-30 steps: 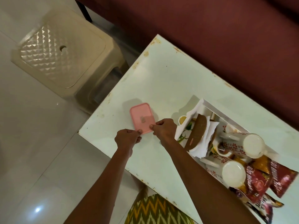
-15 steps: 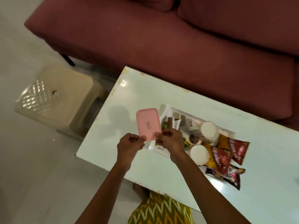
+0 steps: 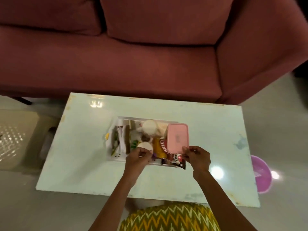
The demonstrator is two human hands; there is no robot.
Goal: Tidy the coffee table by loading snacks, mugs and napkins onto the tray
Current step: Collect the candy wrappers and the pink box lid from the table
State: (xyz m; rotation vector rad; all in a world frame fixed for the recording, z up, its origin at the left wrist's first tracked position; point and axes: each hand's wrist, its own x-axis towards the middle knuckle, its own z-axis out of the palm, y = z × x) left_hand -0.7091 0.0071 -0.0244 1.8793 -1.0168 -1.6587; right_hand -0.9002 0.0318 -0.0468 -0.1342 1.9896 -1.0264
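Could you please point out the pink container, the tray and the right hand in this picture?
pink container [image 3: 178, 140]: head view, middle of its lid.
tray [image 3: 126, 118]: head view, far rim.
right hand [image 3: 197, 156]: head view, back of the hand, which pinches the container's near corner.

Maroon sofa [image 3: 150, 64] at 12 o'clock, 2 back cushions, armrest toward 2 o'clock. Pale glossy floor [image 3: 275, 105] all round. White coffee table [image 3: 83, 147] at centre, edges worn, light glare on top. Beige plastic stool [image 3: 15, 140] at 9 o'clock. Purple basin [image 3: 261, 174] on floor at 4 o'clock, bright glare beside it.
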